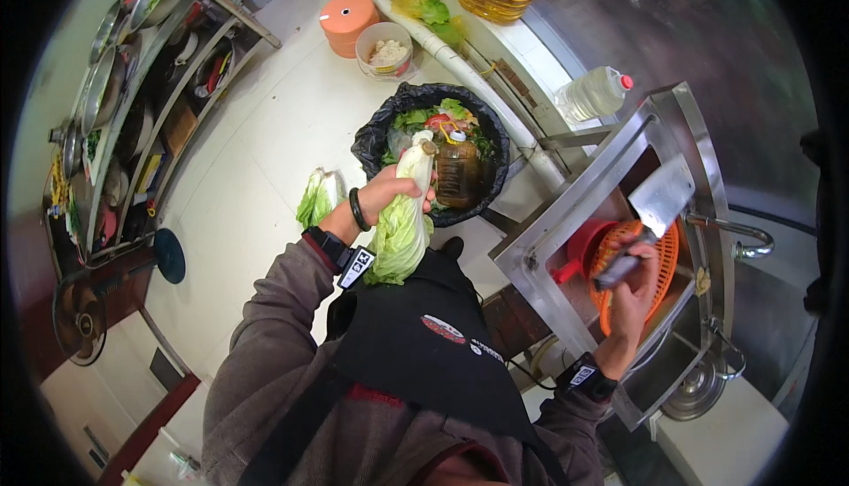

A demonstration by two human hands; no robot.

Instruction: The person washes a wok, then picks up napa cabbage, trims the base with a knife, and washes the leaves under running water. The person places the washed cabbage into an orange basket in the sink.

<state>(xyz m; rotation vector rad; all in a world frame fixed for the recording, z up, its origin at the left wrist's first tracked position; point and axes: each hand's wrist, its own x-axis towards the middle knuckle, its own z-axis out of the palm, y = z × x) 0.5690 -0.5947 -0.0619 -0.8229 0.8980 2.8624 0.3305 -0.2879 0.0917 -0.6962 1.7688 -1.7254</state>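
Observation:
My left hand (388, 192) grips a long napa cabbage (402, 234) near its pale root end, which points away from me. The cabbage hangs beside the near rim of a trash bin (376, 121) lined with a black bag. Vegetable scraps and a plastic jug of dark liquid (457, 171) lie in that bin. Out to the right, my right hand (635, 287) holds a cleaver (663, 195) by its dark handle, its broad blade angled up and away. Beneath it, in the steel sink (540, 257), sit an orange plastic basket (668, 267) and a red plastic container (587, 240).
Another cabbage (322, 195) lies on the tiled floor left of the bin. Beyond the bin stand a clear tub (385, 51) and an orange container (349, 22). A white pipe (424, 38) runs along the wall side. Shelves with pans (159, 108) stand left, near a fan (81, 317).

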